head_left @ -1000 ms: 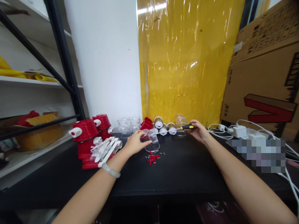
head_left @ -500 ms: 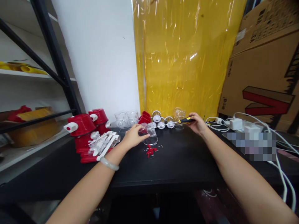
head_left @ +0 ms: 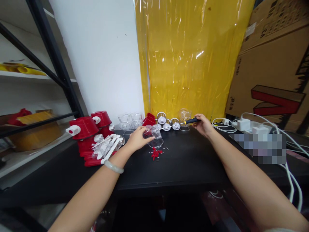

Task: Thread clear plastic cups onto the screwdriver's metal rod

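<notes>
Indoors, left hand gripping clear part, right hand gripping screwdriver, black table, yellow curtain.

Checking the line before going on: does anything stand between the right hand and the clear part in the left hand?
Only the screwdriver, held in the right hand; its shaft points at the clear part in the left hand. Nothing else visible blocks the line: the cylinders sit behind it, the small red pieces in front.
</notes>
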`<state>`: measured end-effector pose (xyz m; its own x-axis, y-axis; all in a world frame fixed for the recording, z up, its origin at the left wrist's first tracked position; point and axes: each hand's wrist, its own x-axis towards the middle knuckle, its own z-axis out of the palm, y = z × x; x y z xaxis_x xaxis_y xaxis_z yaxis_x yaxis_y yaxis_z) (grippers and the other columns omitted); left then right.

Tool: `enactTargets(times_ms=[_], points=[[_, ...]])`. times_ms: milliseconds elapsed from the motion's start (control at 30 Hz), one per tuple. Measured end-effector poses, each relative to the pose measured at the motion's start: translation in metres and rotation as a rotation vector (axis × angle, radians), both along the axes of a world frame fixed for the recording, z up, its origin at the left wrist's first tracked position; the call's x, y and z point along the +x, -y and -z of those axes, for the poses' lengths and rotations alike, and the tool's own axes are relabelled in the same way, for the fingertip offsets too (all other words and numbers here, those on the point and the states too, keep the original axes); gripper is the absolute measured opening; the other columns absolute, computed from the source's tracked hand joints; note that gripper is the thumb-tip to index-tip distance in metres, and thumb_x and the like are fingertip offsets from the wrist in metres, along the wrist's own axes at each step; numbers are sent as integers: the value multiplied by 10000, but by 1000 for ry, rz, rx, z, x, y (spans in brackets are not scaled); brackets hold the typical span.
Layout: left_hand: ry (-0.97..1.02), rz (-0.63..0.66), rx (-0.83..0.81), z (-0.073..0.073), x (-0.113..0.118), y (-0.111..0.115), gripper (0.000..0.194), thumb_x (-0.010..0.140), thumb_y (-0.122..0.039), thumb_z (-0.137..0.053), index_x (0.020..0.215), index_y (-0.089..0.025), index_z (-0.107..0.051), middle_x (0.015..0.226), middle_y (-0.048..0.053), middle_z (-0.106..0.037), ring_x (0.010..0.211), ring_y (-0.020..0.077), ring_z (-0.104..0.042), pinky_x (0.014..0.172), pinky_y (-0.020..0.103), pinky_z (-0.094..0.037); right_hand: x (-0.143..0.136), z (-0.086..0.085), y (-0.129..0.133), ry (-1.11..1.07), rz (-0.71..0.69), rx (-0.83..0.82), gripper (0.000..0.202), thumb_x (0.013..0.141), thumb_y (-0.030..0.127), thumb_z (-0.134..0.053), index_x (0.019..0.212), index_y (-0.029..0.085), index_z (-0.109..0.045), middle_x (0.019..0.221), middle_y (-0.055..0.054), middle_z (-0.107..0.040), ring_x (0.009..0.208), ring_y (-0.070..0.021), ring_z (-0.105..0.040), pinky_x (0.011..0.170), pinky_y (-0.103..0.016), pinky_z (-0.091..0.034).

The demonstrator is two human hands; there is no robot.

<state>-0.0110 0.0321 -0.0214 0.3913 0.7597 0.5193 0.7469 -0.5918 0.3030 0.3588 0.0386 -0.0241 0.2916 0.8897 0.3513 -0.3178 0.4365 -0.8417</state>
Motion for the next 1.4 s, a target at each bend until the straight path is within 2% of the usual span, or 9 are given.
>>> enactTargets(times_ms=[100, 267, 400, 600, 833, 933, 1167, 1267, 1400], points=[[-2, 1, -2, 0, 0, 0, 458, 792, -579, -673, 1071, -217, -650, 1214, 96, -612, 1109, 285, -603, 966, 437, -475, 0, -1, 2, -14, -44, 19, 308, 625, 402, -744, 786, 258, -525, 714, 28, -572, 577, -134, -551, 494, -273, -484], [-8, -1, 4, 1, 0, -1, 471, 797, -587, -667, 1085, -216, -643, 1195, 94, -616, 1103, 280, -605, 970, 427, -473, 1, 6, -9, 137, 160, -39, 471, 672, 673, -701, 709, 247, -503, 432, 70, -379, 371, -98, -361, 409, -262, -392], [-16, -4, 6, 0, 0, -1, 457, 796, -586, -667, 1072, -222, -650, 1197, 89, -615, 1114, 281, -601, 971, 422, -472, 0, 7, -11, 142, 189, -36, 363, 658, 505, -757, 676, 246, -502, 404, 80, -368, 360, -90, -318, 410, -261, -391], [-10, -1, 7, 0, 1, 0, 446, 794, -576, -670, 1063, -221, -656, 1212, 95, -612, 1132, 288, -594, 961, 428, -477, -2, 2, -3, -50, 7, -20, 274, 596, 344, -730, 765, 247, -538, 641, 48, -536, 476, -101, -466, 468, -264, -439], [-12, -13, -4, 0, 1, 1, 455, 793, -581, -670, 1072, -223, -645, 1215, 95, -606, 1115, 287, -603, 963, 427, -477, 0, 5, -8, 84, 103, -46, 471, 692, 678, -689, 713, 250, -494, 447, 64, -380, 376, -105, -357, 430, -282, -403], [-15, -6, 0, 0, 1, 0, 460, 794, -583, -669, 1070, -215, -645, 1223, 102, -601, 1128, 293, -596, 968, 434, -473, -3, 6, -10, 92, 139, -39, 429, 659, 568, -774, 690, 250, -487, 425, 86, -343, 367, -85, -304, 427, -269, -402], [-22, -8, 8, 0, 1, 0, 472, 798, -592, -662, 1077, -211, -641, 1228, 104, -602, 1133, 297, -596, 953, 431, -481, -3, -1, 2, -78, -44, -9, 291, 576, 329, -753, 759, 246, -541, 685, 38, -566, 535, -114, -519, 496, -273, -474], [-21, -9, 7, 0, 1, 0, 474, 795, -586, -668, 1074, -204, -640, 1221, 104, -604, 1127, 296, -598, 959, 427, -477, 0, 0, 1, -68, -53, -5, 333, 599, 457, -748, 765, 243, -554, 674, 24, -574, 541, -130, -542, 492, -281, -478], [-19, -7, 8, 0, 1, 0, 463, 796, -588, -665, 1062, -211, -642, 1215, 96, -606, 1116, 290, -602, 959, 424, -479, 1, 5, -9, 62, 130, -38, 464, 644, 663, -716, 717, 243, -532, 482, 57, -436, 398, -102, -406, 416, -264, -419]])
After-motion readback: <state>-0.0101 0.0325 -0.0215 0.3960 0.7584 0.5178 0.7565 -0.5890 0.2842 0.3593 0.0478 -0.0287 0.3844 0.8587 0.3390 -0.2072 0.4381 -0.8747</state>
